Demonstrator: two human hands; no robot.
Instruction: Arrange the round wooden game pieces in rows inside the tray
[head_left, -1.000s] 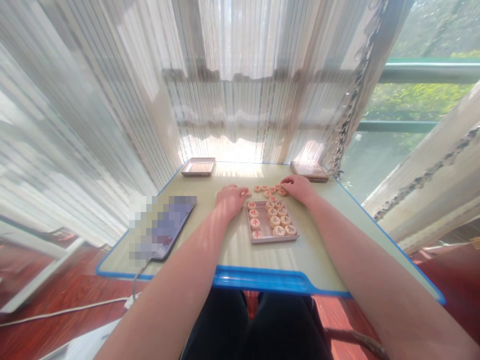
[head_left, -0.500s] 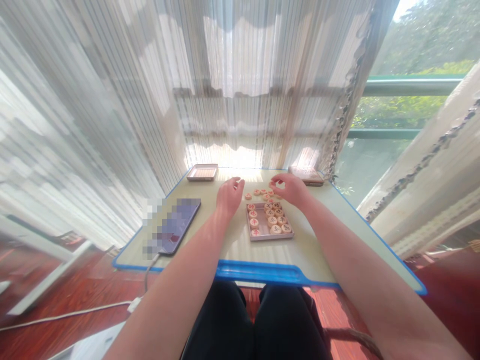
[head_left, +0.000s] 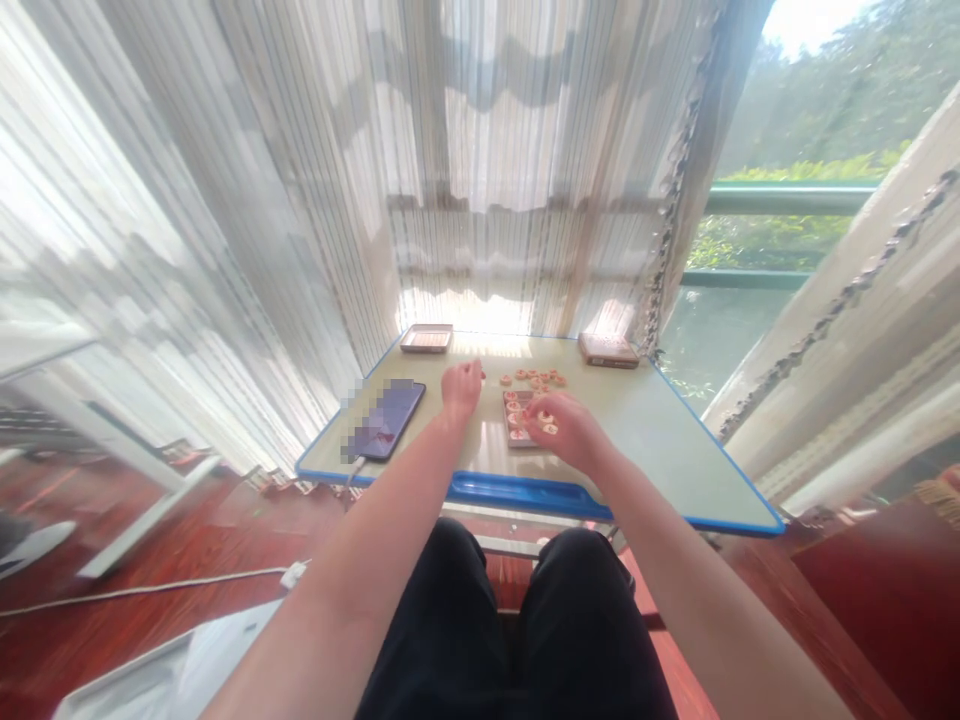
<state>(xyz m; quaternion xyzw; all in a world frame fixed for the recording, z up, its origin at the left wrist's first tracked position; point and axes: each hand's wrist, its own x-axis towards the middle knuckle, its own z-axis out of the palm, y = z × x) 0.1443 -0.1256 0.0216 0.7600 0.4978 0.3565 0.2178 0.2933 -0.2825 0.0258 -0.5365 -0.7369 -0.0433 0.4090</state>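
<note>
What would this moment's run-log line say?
right hand: over tray of round pieces; left hand: near loose pieces; flat box: table's far right corner

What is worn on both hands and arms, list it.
The left hand and right hand wear no gloves. No sleeve shows on either forearm, nor a watch or bracelet; any ring is too small to tell.

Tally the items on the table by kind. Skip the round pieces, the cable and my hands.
Open trays: 2 (the far tray and the near tray)
Flat box: 1
Dark-screened device: 1
Total: 4
</note>
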